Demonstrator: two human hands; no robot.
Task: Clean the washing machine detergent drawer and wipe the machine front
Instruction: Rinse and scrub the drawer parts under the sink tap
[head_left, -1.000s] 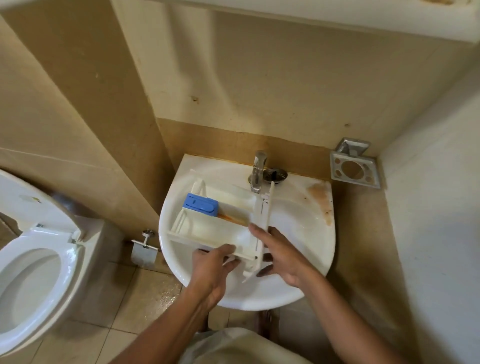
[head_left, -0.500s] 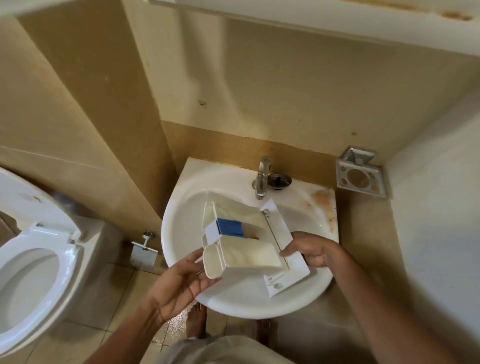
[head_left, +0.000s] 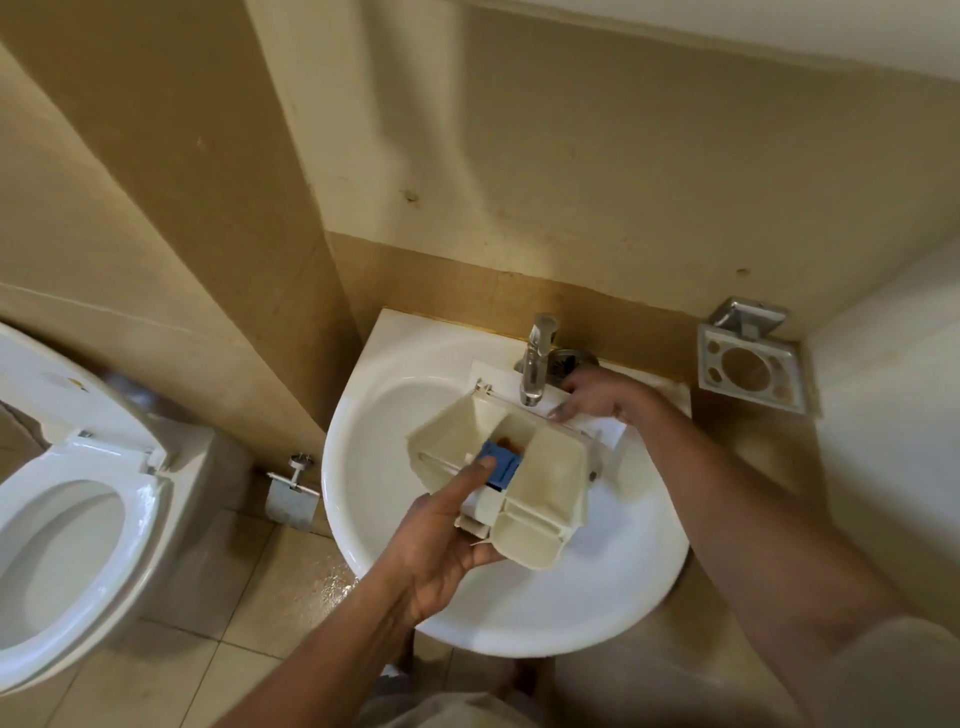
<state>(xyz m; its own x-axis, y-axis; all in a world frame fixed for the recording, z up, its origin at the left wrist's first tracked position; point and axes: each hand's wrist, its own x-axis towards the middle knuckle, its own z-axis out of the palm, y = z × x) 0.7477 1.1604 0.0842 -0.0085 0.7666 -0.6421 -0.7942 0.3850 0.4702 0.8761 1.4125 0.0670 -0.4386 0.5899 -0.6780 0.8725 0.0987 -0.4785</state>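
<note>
The cream-white detergent drawer (head_left: 540, 478) is held over the white sink (head_left: 374, 467), its compartments facing up and its front panel toward the tap (head_left: 535, 364). A blue insert (head_left: 501, 467) sits in the middle compartment, with brown residue just behind it. My left hand (head_left: 441, 540) grips the drawer's near end from below, thumb reaching to the blue insert. My right hand (head_left: 608, 395) holds the drawer's front panel beside the tap. The washing machine is out of view.
A toilet (head_left: 67, 519) with raised lid stands at the left. A metal paper holder (head_left: 291, 493) hangs on the wall beside the sink. A metal cup holder (head_left: 748, 364) is fixed at the right. The tiled floor below looks wet.
The drawer has been turned so its front panel points to the tap. My right hand moved up to the tap side; my left hand shifted under the near end.
</note>
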